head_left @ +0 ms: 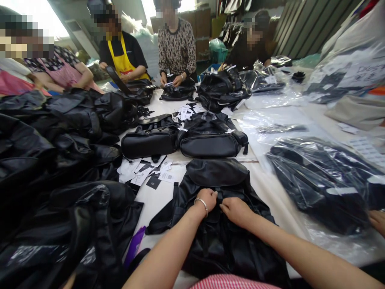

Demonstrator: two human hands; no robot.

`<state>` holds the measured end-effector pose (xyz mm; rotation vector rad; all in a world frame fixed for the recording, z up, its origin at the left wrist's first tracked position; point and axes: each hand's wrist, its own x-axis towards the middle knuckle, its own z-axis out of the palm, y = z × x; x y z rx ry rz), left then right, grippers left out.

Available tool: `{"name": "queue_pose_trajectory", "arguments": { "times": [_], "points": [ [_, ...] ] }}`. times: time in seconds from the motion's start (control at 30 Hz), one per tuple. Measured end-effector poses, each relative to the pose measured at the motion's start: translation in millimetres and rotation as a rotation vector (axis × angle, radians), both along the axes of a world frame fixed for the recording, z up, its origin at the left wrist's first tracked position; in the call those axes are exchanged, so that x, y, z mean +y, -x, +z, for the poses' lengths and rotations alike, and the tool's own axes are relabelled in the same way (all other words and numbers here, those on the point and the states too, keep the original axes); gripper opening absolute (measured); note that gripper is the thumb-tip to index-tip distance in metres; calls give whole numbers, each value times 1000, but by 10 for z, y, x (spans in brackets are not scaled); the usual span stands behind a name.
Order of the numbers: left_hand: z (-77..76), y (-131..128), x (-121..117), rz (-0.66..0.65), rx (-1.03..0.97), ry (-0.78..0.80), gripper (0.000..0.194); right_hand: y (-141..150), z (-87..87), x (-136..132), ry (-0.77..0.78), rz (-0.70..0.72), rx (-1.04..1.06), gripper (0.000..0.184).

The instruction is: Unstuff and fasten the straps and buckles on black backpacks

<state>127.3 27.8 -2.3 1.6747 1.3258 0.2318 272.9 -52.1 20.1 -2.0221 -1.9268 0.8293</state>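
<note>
A black backpack (216,172) lies in front of me on the pale tabletop, its flap toward the far side. My left hand (207,199), with a bracelet at the wrist, is closed at the front just below the flap. Beside it my right hand (236,210) is closed too, its fingertips at the same strap area. A small gap separates the two hands. What they pinch is too small and dark to make out. Just beyond stand two more black backpacks (209,145), their bases facing me.
Black backpacks (75,148) are heaped along the left. Paper tags (164,176) lie scattered near the middle. At right, a bagged backpack (319,180) rests in clear plastic, with another person's hand (378,220) beside it. Several people stand across the table, one in a yellow apron (128,56).
</note>
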Motion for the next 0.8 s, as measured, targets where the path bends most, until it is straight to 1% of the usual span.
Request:
{"name": "queue_pose_trajectory", "arguments": {
  "times": [0.07, 0.13, 0.17, 0.2, 0.23, 0.27, 0.33, 0.37, 0.4, 0.43, 0.47, 0.5, 0.57, 0.6, 0.67, 0.73, 0.8],
  "points": [
    [183, 110, 90, 4, 17, -140, 29, -161, 167, 89, -177, -50, -22, 29],
    [326, 247, 209, 18, 56, -361, 33, -375, 261, 206, -417, -113, -86, 32],
    [362, 314, 275, 8, 92, -481, 35, -485, 261, 262, -508, -122, -140, 35],
    [371, 377, 342, -30, 140, -577, 38, -589, 226, 312, -548, -108, -202, 39],
    [352, 431, 407, -96, 197, -624, 42, -684, 159, 350, -524, -70, -259, 45],
    [312, 479, 470, -179, 257, -614, 48, -768, 68, 378, -460, -22, -296, 51],
    [202, 555, 583, -334, 341, -511, 60, -911, -140, 406, -298, 51, -295, 63],
    [148, 591, 632, -377, 345, -455, 64, -975, -233, 412, -245, 67, -266, 67],
    [105, 629, 673, -367, 317, -410, 63, -1036, -307, 415, -210, 79, -222, 69],
    [74, 673, 703, -311, 270, -379, 60, -1093, -358, 417, -195, 84, -167, 70],
    [55, 724, 719, -228, 221, -353, 56, -1146, -388, 420, -189, 77, -97, 68],
    [44, 781, 721, -134, 187, -325, 53, -1190, -402, 423, -185, 39, -10, 65],
    [29, 903, 679, 34, 176, -258, 51, -1243, -413, 426, -177, -134, 164, 62],
    [18, 958, 640, 88, 189, -223, 52, -1248, -423, 425, -170, -244, 228, 66],
    [-14, 1030, 549, 157, 204, -155, 52, -1214, -459, 418, -153, -430, 293, 78],
    [-40, 1039, 468, 218, 196, -97, 51, -1143, -488, 408, -126, -519, 316, 89],
    [-22, 1007, 410, 255, 169, -64, 48, -1067, -454, 398, -108, -576, 366, 91]
  ]
}}
